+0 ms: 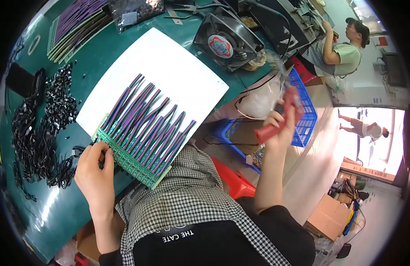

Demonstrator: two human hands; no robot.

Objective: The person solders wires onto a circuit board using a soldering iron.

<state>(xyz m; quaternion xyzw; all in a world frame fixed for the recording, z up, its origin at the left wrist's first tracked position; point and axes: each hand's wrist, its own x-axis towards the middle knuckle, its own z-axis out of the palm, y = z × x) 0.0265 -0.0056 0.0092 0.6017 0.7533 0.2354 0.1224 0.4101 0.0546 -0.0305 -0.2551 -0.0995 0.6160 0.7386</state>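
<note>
A green circuit board panel (134, 160) lies at the near edge of a white board, with several bundles of dark, purple and green wires (145, 111) fanning away from it. My left hand (95, 170) is closed at the panel's left end, thumb and forefinger pinched together. What sits between those fingertips is too small to make out. A black cable (77, 151) lies beside that hand. Held up at the right, off the table, my right hand (281, 126) is wrapped round a red gun-shaped tool (269, 132); its far end is smeared by motion.
A white board (160, 57) lies on the green table (98, 66). Black cables (32, 146) and small connectors (60, 95) are heaped left. A fan (227, 42) and pliers (196, 7) sit at the back. Blue crates (304, 111) stand right; a co-worker (347, 53) sits beyond.
</note>
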